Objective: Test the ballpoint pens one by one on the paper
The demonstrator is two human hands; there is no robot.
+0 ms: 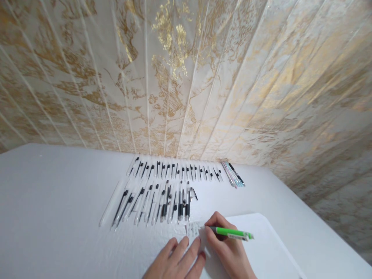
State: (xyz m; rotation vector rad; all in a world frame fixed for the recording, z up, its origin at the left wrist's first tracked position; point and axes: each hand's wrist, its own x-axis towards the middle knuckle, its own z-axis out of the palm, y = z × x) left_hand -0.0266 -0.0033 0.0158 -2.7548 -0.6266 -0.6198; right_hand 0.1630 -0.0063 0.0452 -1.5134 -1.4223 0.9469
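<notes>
My right hand (228, 246) is closed round a green pen (232, 233) with a dark grip, its tip end low over a small piece of paper (193, 229) that bears small dark marks. Fingers apart, my left hand (178, 259) lies flat beside the paper, its fingertips at the lower edge. A white rounded-corner sheet or board (261, 240) lies under and beyond my right hand. Just past the paper, several clear and black pens and pen parts (149, 203) lie in a slanting row.
Farther back on the white table (58, 193) is a second row of thin black-and-clear pens (174, 170). Several pastel pens and a black one (232, 174) lie at its right end. A gold-patterned pleated curtain (174, 77) hangs behind the table.
</notes>
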